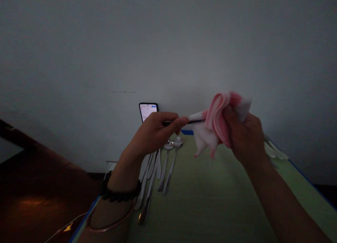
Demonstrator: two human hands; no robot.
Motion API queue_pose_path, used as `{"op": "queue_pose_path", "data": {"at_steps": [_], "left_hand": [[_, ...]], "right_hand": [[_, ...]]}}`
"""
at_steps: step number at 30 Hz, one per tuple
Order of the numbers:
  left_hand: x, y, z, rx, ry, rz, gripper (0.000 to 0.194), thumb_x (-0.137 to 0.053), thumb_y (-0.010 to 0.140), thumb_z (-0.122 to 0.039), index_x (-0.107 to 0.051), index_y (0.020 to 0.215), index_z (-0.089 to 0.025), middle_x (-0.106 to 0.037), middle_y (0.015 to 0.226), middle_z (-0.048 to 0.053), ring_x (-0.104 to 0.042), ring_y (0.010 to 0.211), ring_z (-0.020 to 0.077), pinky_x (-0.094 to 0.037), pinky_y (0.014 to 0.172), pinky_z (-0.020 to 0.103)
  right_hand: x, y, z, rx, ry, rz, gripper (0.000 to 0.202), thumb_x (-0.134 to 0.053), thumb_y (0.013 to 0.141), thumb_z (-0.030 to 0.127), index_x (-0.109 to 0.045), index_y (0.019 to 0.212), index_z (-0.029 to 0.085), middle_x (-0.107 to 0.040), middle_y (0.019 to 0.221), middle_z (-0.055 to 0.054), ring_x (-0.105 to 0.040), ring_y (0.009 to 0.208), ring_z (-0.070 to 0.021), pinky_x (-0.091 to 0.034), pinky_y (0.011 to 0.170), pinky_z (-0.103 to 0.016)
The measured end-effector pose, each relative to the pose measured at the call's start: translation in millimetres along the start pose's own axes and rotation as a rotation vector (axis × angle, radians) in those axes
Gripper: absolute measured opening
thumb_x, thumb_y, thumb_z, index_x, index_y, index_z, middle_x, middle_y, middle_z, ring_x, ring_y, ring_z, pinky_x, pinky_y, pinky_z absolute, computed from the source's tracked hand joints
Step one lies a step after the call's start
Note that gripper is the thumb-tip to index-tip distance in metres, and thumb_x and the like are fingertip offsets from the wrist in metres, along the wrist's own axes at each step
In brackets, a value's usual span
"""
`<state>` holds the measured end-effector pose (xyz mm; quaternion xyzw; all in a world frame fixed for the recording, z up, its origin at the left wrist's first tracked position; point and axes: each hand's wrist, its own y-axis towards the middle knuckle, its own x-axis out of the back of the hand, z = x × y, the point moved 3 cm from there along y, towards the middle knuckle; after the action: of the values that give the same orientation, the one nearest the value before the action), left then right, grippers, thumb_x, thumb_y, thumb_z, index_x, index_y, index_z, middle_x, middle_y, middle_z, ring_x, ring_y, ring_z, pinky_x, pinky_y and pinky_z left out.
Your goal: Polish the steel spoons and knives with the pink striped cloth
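Observation:
My left hand (164, 130) pinches a thin, dark utensil handle (196, 121) between thumb and fingers, held level above the table. The far end of the utensil goes into a pink and white cloth (217, 120), which hides what kind of utensil it is. Wrapped round that cloth is my right hand (244, 134), fingers closed, with a loose corner of cloth hanging down on the left. Below my left hand, two spoons (171, 165) lie side by side, beside several other pieces of cutlery (149, 192) partly covered by my forearm.
A lit phone (148, 109) leans upright against the grey wall (168, 43). The pale green tabletop (210, 201) has a blue edge. White, slender objects (273, 150) lie by the right edge. A cable (65, 226) runs over the dark floor at left.

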<state>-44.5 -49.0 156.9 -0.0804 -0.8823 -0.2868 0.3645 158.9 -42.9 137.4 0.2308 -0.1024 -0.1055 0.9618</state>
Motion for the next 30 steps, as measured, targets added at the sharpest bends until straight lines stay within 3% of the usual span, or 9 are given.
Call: {"op": "queue_pose_path", "data": {"at_steps": [5,10,12,16,18,20,23,25,30], "left_hand": [[-6.9,3.4,-1.0,0.019,0.01,-0.014,0.04,-0.044,0.087,-0.039,-0.051,0.056,-0.014,-0.036,0.049,-0.005,-0.034,0.048,0.007,-0.026,0.044,0.019],[-2.6,0.5,1.0,0.051,0.002,0.004,0.04,-0.045,0.087,-0.041,-0.05,0.057,-0.014,-0.032,0.048,-0.007,-0.032,0.045,0.006,-0.024,0.042,0.018],[2.1,-2.0,1.9,0.061,0.007,0.057,0.039,-0.045,0.087,-0.041,-0.05,0.058,-0.015,-0.032,0.048,-0.007,-0.03,0.043,0.0055,-0.023,0.041,0.018],[8.3,-7.1,-0.4,0.059,0.061,0.231,0.039,-0.045,0.087,-0.043,-0.052,0.06,-0.015,-0.034,0.048,-0.007,-0.031,0.043,0.0054,-0.021,0.04,0.018],[9.2,-8.5,-3.1,0.064,0.083,0.267,0.039,-0.046,0.086,-0.043,-0.05,0.059,-0.016,-0.034,0.049,-0.006,-0.032,0.044,0.0055,-0.021,0.04,0.018],[8.8,-9.0,-5.6,0.069,0.091,0.262,0.04,-0.046,0.086,-0.043,-0.048,0.057,-0.016,-0.033,0.049,-0.007,-0.031,0.044,0.0054,-0.021,0.04,0.019],[5.9,-8.5,-6.5,0.065,0.073,0.248,0.04,-0.045,0.087,-0.043,-0.046,0.056,-0.016,-0.032,0.049,-0.007,-0.031,0.044,0.0057,-0.021,0.04,0.019],[3.1,-7.6,-5.4,0.058,0.026,0.242,0.039,-0.044,0.087,-0.042,-0.048,0.058,-0.016,-0.034,0.05,-0.007,-0.032,0.045,0.006,-0.023,0.042,0.018],[-13.7,-4.4,-8.1,0.065,-0.237,0.292,0.04,-0.038,0.09,-0.042,-0.049,0.062,-0.015,-0.04,0.055,-0.005,-0.035,0.049,0.0068,-0.028,0.045,0.018]], "right_hand": [[-14.6,-5.9,0.2,-0.11,0.169,0.04,0.042,-0.039,0.082,0.057,-0.056,0.086,0.019,-0.058,0.071,-0.003,-0.053,0.058,-0.0141,-0.043,0.05,-0.026],[-11.4,-3.8,-1.8,-0.042,0.095,0.077,0.042,-0.041,0.082,0.056,-0.057,0.094,0.019,-0.062,0.077,-0.004,-0.056,0.065,-0.016,-0.045,0.054,-0.027],[-6.3,0.0,-4.1,-0.021,0.043,0.205,0.039,-0.047,0.08,0.054,-0.059,0.089,0.018,-0.062,0.075,-0.003,-0.056,0.063,-0.0152,-0.043,0.053,-0.026],[3.9,3.4,-2.3,0.013,-0.139,0.611,0.03,-0.057,0.076,0.047,-0.063,0.079,0.018,-0.062,0.071,0.0,-0.054,0.059,-0.0132,-0.04,0.052,-0.025],[7.8,3.0,1.1,0.038,-0.208,0.715,0.028,-0.055,0.078,0.045,-0.063,0.078,0.018,-0.062,0.07,0.0,-0.054,0.06,-0.013,-0.04,0.052,-0.024],[10.1,2.9,4.2,0.066,-0.259,0.737,0.027,-0.052,0.081,0.044,-0.063,0.078,0.019,-0.062,0.071,0.001,-0.055,0.062,-0.0133,-0.04,0.053,-0.024],[10.8,3.6,6.7,0.109,-0.297,0.7,0.025,-0.053,0.08,0.042,-0.063,0.076,0.02,-0.062,0.068,0.001,-0.054,0.061,-0.0134,-0.04,0.053,-0.025],[11.5,5.0,7.2,0.125,-0.278,0.584,0.024,-0.056,0.077,0.044,-0.064,0.074,0.021,-0.061,0.065,0.0,-0.052,0.057,-0.014,-0.039,0.051,-0.026],[14.6,2.2,7.3,0.094,-0.152,0.009,0.03,-0.056,0.075,0.051,-0.061,0.071,0.022,-0.057,0.06,-0.001,-0.049,0.053,-0.0156,-0.036,0.044,-0.027]]}}
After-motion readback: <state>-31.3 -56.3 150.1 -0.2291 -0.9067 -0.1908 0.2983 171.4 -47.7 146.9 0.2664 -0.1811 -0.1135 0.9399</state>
